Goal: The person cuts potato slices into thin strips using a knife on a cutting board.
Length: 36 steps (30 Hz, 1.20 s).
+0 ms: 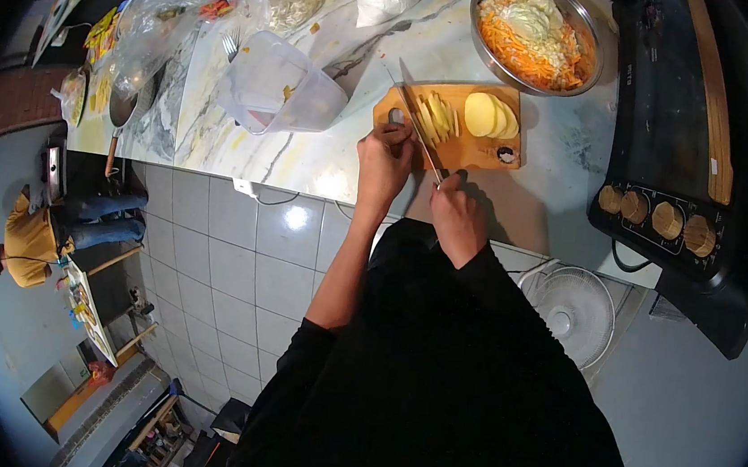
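My right hand [459, 213] is closed around the handle of a knife [425, 141]. The blade points away from me across a wooden cutting board [449, 155]. Pale yellow potato sticks [437, 118] lie just right of the blade, and a fanned stack of round potato slices [490, 117] sits further right on the board. On the blade's left side, my left hand [384, 164] has its fingers pinched together at the board's near left edge. Whatever those fingers may hold is hidden.
A metal bowl [537, 35] of shredded orange and pale vegetables stands behind the board. A clear plastic container [280, 85] is to the left, near plastic bags [160, 28]. At right is a black stove [672, 127]. A fan [569, 315] and another person [35, 241] are further off.
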Each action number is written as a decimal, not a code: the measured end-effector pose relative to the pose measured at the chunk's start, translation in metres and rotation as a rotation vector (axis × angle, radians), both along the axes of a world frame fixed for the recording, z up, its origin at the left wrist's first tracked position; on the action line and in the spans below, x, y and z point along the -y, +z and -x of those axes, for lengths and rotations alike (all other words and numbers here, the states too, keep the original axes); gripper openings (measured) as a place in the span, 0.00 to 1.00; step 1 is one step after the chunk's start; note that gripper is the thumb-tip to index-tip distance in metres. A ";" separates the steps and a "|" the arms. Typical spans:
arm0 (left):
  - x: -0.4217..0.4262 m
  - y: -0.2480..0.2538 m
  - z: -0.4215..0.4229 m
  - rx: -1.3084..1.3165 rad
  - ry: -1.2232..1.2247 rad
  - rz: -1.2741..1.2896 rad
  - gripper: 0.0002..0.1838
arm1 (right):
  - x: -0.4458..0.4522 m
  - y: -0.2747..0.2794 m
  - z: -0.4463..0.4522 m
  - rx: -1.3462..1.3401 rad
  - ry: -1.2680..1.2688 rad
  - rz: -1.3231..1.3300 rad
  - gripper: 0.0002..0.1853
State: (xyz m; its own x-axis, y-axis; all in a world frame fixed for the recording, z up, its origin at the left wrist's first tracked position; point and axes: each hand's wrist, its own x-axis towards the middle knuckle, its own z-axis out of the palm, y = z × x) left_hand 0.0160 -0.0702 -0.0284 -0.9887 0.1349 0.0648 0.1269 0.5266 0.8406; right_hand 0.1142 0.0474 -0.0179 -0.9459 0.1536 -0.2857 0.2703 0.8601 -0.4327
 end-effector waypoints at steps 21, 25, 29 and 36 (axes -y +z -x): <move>-0.002 0.013 -0.001 0.057 0.060 -0.063 0.11 | -0.020 0.018 -0.001 -0.093 -0.018 0.166 0.16; -0.001 0.010 0.000 0.076 0.067 -0.118 0.14 | -0.017 0.014 -0.003 -0.127 -0.026 0.184 0.16; 0.001 0.011 0.001 0.035 0.062 -0.079 0.14 | -0.013 0.014 -0.001 -0.144 -0.021 0.175 0.16; 0.001 0.017 0.003 0.104 0.071 -0.038 0.13 | -0.008 -0.001 0.001 -0.134 -0.021 0.132 0.16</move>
